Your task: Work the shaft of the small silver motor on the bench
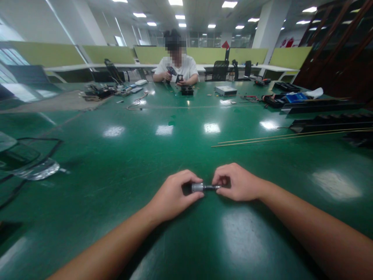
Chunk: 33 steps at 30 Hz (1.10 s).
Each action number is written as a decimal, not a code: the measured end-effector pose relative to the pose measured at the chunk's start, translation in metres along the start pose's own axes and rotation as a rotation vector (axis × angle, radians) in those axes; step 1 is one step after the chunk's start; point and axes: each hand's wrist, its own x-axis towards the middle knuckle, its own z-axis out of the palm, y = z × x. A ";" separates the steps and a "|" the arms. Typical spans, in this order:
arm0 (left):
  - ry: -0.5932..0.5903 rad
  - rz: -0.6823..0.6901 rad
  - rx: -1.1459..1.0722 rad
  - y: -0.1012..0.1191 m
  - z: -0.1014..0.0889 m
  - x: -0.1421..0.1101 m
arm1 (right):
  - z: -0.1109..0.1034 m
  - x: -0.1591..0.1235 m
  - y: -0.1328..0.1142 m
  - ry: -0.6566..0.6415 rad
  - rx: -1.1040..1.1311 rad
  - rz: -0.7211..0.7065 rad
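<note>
Close to the green tabletop, both hands meet at a small silver-and-black cylinder [198, 187] lying sideways. Its wide silver part sits between the thumb and fingers of my left hand [177, 192]. The thinner dark end reaches to the right, where my right hand [237, 182] pinches its tip between thumb and forefinger. What exactly the piece is, I cannot make out. The inner end of the silver part is partly hidden by my left fingers.
Two thin brass-coloured rods [262, 139] lie right of centre, near dark metal rails [329, 122]. A clear plastic bottle [37, 169] lies at the left. Across the green table [145, 155] sits a person [176, 64] holding a tool, behind a small black box [187, 90].
</note>
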 end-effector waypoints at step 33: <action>0.023 0.044 -0.002 -0.001 0.002 0.003 | 0.018 0.009 -0.006 0.101 -0.035 0.044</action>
